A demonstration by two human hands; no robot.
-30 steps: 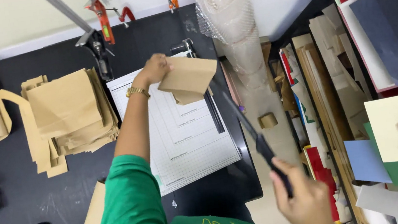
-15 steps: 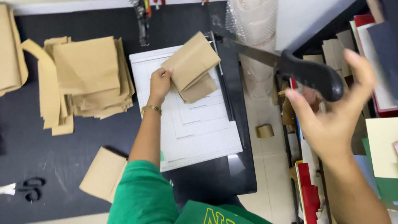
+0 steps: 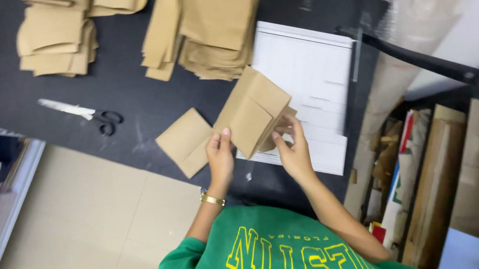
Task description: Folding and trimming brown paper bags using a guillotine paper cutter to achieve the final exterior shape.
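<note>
Both hands on one small stack of brown paper pieces, held just above the white cutter bed near the counter's front edge. Left hand pinches the stack's lower left corner, thumb on top. Right hand grips the lower right edge, fingers curled under. Hands apart, each clamped on the stack.

Step, as I read it: squaring up the stack by hand at the paper cutter. Cutter arm is raised, black handle out past the counter's right edge, neither hand on it. Next move would call for the stack laid flat on the bed and butted to the cutting edge, one hand pinning it, the other free for the arm.

Around:
- single brown piece flat on the black counter, just left of the left hand
- scissors further left, near the front edge
- brown stacks along the back edge, more at the back left corner
- clear plastic roll and upright boards and card sheets past the right edge

In the way: nothing on the bed. The nearest back stack overlaps the bed's back left corner.
</note>
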